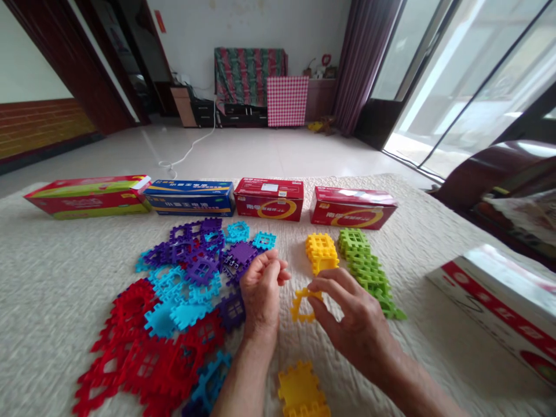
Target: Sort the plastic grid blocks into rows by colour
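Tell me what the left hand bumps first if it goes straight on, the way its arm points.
The left hand would probably meet the light-blue square piece first, though the hand's height is unclear.

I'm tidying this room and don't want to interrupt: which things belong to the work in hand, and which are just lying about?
Apparently in use:
yellow frame in the right hand
yellow stack, green pieces
red pieces, purple pieces, light-blue pieces

Probably just lying about:
checked cloth
white cable
white-and-red carton
four lined-up boxes (possibly in use)
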Available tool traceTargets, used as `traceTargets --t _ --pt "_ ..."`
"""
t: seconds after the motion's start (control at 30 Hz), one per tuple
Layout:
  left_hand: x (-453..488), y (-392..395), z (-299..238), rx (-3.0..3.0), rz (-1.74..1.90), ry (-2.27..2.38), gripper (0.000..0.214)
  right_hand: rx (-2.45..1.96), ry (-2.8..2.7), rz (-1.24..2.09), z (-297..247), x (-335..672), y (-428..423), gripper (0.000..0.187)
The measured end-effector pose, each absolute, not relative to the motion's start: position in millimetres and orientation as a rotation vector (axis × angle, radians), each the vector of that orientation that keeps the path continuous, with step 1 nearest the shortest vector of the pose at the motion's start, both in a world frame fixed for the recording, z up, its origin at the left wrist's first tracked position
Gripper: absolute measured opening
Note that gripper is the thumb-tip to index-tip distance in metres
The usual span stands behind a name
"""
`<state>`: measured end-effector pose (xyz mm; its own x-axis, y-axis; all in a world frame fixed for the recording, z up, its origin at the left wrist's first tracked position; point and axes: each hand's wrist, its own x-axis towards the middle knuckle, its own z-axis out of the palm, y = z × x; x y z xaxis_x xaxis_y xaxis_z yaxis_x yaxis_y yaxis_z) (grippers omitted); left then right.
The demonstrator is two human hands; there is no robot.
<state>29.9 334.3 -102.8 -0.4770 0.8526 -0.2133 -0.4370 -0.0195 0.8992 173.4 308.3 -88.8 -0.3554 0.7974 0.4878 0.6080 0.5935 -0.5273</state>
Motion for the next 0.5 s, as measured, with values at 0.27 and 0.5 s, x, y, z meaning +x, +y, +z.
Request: traceTargets --t 0.27,0.5 --pt "30.4 333.2 -101.9 0.498 1.666 1.291 0.026 -1.246 -2.047 -0.232 -96.1 202.0 341.8 0.010" --pt "31.6 333.2 -99.9 0.486 1.668 1.284 0.026 -1.326 -2.077 -0.241 -96.7 203.2 346.2 0.013"
